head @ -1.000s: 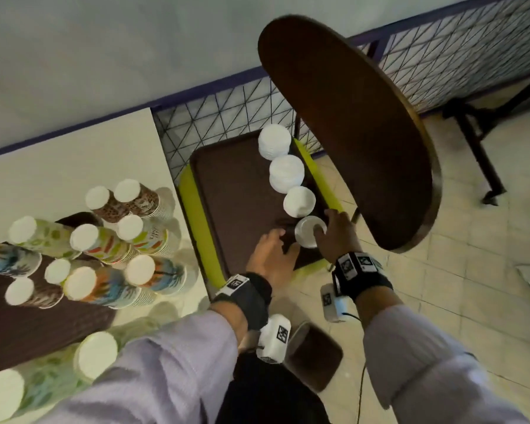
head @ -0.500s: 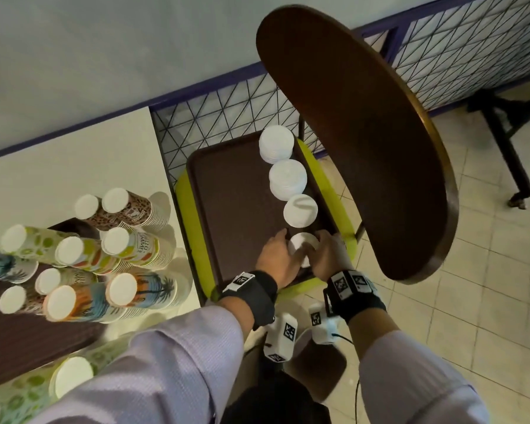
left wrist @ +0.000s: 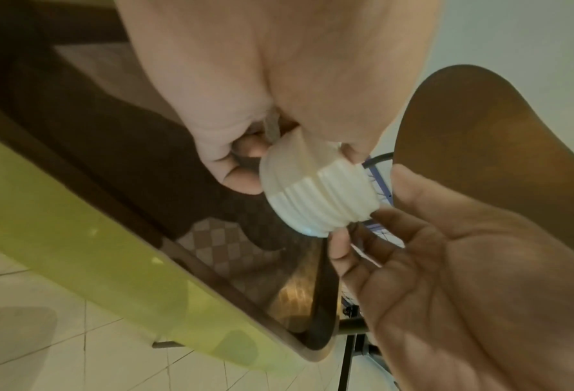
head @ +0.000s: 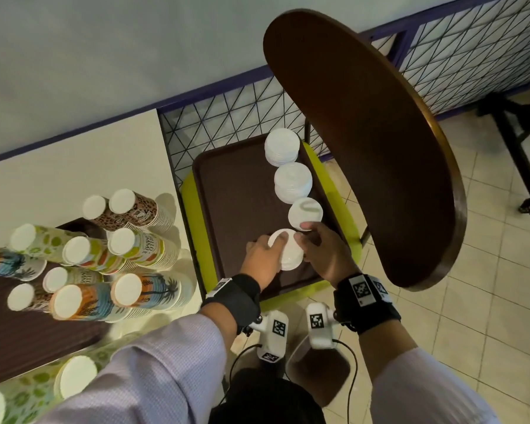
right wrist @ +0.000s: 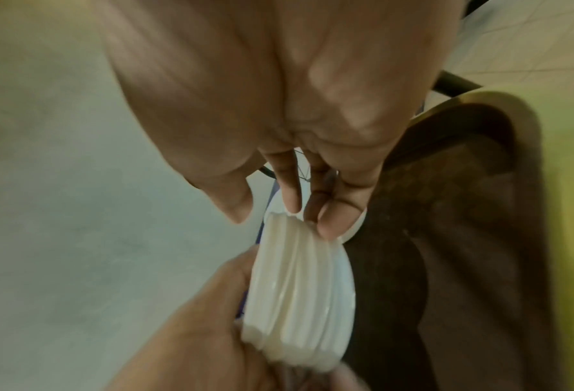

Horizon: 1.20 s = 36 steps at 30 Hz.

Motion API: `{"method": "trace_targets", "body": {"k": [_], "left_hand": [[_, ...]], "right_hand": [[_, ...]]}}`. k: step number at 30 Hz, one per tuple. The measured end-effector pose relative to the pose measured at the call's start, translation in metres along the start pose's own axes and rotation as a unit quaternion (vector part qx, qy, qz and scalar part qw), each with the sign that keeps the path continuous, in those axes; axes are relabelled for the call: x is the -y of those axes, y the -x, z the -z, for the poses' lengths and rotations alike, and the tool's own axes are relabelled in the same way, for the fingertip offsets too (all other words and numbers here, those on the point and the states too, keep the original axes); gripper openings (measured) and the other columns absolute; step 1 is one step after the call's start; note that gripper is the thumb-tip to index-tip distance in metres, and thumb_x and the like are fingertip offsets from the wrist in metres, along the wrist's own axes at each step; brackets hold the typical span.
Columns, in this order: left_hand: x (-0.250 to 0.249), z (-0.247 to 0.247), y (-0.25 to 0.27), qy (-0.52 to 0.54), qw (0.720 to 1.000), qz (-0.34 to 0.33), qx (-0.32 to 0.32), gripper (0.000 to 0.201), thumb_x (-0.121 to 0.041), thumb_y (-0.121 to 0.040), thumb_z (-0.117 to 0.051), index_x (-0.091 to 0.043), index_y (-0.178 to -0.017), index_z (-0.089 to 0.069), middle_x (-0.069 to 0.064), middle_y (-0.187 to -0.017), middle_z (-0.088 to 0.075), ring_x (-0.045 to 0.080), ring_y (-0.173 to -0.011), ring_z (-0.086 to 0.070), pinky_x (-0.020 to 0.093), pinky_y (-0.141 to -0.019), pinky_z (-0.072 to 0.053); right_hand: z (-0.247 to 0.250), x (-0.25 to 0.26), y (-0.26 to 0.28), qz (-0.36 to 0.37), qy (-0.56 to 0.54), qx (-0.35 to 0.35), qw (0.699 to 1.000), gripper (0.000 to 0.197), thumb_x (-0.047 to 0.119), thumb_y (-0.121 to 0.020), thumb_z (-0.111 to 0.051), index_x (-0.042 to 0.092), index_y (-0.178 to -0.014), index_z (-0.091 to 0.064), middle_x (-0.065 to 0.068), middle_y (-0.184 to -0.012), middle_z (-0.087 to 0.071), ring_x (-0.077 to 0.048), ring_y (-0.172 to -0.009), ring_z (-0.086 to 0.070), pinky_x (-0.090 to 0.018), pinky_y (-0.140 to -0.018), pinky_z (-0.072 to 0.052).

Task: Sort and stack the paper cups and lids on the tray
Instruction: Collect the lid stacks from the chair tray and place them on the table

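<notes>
A dark round tabletop (head: 364,142) overhangs the right edge of the brown tray (head: 236,191), which lies on a yellow-green seat (head: 193,228), and stacks of printed paper cups (head: 135,243) lie on their sides on the white table (head: 74,166) to the left. Along the tray's right edge three piles of white lids (head: 292,182) stand in a row. At its near right corner a tilted, ribbed white lid stack (head: 288,249) is gripped by the left hand (head: 262,260), fingers curled round it, while the right hand (head: 325,255) pinches its top end with its fingertips (right wrist: 332,217).

Three lid stacks (head: 292,179) line the tray's (head: 227,191) right side at frame centre, cup stacks (head: 110,255) stand lower left, a tabletop (head: 364,142) overhangs upper right.
</notes>
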<state>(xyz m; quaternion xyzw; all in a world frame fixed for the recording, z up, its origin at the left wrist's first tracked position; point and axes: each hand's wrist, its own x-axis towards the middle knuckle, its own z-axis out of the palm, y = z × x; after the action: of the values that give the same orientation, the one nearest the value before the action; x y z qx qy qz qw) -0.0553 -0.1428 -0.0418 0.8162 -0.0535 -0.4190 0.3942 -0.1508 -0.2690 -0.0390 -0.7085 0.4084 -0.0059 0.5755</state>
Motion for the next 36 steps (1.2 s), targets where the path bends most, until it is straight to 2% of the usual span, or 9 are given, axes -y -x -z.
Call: {"method": "trace_targets", "body": {"k": [2,4,7,11,15,19,26,31,36], "left_hand": [[0.003,0.006,0.003,0.036,0.999,0.003,-0.025,0.078,-0.082,-0.076,-0.052,-0.019,-0.121,-0.062,0.01,-0.127,-0.056,0.03,-0.109,-0.065,0.047,-0.086,-0.063],[0.003,0.011,0.008,0.061,0.997,-0.005,-0.037,0.061,-0.069,-0.09,-0.058,-0.015,-0.119,-0.06,0.008,-0.12,-0.062,0.027,-0.106,-0.066,0.044,-0.079,-0.064],[0.004,0.017,0.012,0.081,0.996,-0.011,-0.038,0.042,-0.054,-0.099,-0.059,-0.015,-0.114,-0.057,0.004,-0.111,-0.066,0.022,-0.103,-0.067,0.044,-0.078,-0.063],[0.006,0.022,0.019,0.085,0.995,-0.014,-0.04,0.036,-0.052,-0.099,-0.06,-0.018,-0.109,-0.055,-0.002,-0.104,-0.065,0.016,-0.095,-0.065,0.048,-0.085,-0.062],[0.011,0.029,0.021,0.07,0.995,-0.028,-0.072,0.041,-0.055,-0.098,-0.059,-0.017,-0.111,-0.055,-0.002,-0.106,-0.065,0.022,-0.102,-0.065,0.052,-0.091,-0.059],[0.012,0.036,0.024,0.055,0.994,-0.029,-0.088,0.042,-0.054,-0.1,-0.058,-0.014,-0.112,-0.056,-0.006,-0.102,-0.064,0.019,-0.098,-0.063,0.051,-0.09,-0.059],[0.011,0.042,0.03,0.062,0.993,-0.032,-0.1,0.038,-0.053,-0.099,-0.059,-0.016,-0.108,-0.056,-0.006,-0.101,-0.063,0.021,-0.098,-0.063,0.051,-0.09,-0.059],[0.004,0.042,0.042,0.111,0.99,-0.011,-0.09,0.032,-0.048,-0.101,-0.06,-0.017,-0.109,-0.052,0.003,-0.11,-0.062,0.024,-0.1,-0.064,0.039,-0.072,-0.063],[-0.008,0.055,0.071,0.145,0.984,-0.024,-0.096,0.031,-0.044,-0.102,-0.06,-0.016,-0.115,-0.052,0.001,-0.109,-0.06,0.019,-0.091,-0.064,0.03,-0.057,-0.059]], "right_hand": [[0.0,0.014,-0.001,-0.013,-0.023,0.019,0.999,0.026,0.034,-0.098,-0.06,0.024,-0.122,-0.062,-0.001,-0.088,-0.072,-0.01,-0.068,-0.069,-0.022,-0.07,-0.056],[0.0,0.024,-0.004,-0.021,-0.043,0.025,0.999,0.025,0.03,-0.1,-0.057,0.022,-0.123,-0.062,-0.003,-0.086,-0.073,-0.011,-0.065,-0.069,-0.027,-0.073,-0.058],[0.002,0.034,-0.014,0.024,-0.003,-0.069,0.997,0.027,0.022,-0.098,-0.058,0.016,-0.124,-0.062,-0.001,-0.1,-0.07,-0.02,-0.086,-0.066,-0.033,-0.079,-0.053],[0.005,0.04,-0.04,0.056,0.162,-0.155,0.973,0.042,0.025,-0.097,-0.059,0.011,-0.137,-0.052,-0.016,-0.131,-0.052,-0.035,-0.121,-0.051,-0.034,-0.096,-0.039],[-0.01,0.028,-0.072,-0.029,0.345,-0.081,0.935,0.06,0.046,-0.102,-0.045,0.006,-0.145,-0.039,-0.022,-0.141,-0.042,-0.042,-0.131,-0.039,-0.049,-0.114,-0.027],[-0.021,0.007,-0.08,-0.012,0.428,-0.04,0.903,0.068,0.055,-0.102,-0.037,0.004,-0.148,-0.041,-0.018,-0.147,-0.038,-0.041,-0.133,-0.035,-0.05,-0.109,-0.033],[-0.019,0.016,-0.069,-0.085,0.304,-0.055,0.947,0.079,0.052,-0.094,-0.062,0.012,-0.153,-0.029,-0.022,-0.157,-0.021,-0.043,-0.143,-0.028,-0.05,-0.113,-0.034],[-0.018,0.017,-0.059,-0.088,0.185,-0.038,0.978,0.076,0.043,-0.087,-0.075,0.008,-0.143,-0.037,-0.018,-0.147,-0.03,-0.042,-0.127,-0.049,-0.045,-0.1,-0.047],[-0.015,0.023,-0.022,-0.05,0.062,-0.025,0.996,0.06,0.033,-0.093,-0.07,0.003,-0.133,-0.037,-0.018,-0.134,-0.054,-0.032,-0.114,-0.056,-0.032,-0.085,-0.04]]}}
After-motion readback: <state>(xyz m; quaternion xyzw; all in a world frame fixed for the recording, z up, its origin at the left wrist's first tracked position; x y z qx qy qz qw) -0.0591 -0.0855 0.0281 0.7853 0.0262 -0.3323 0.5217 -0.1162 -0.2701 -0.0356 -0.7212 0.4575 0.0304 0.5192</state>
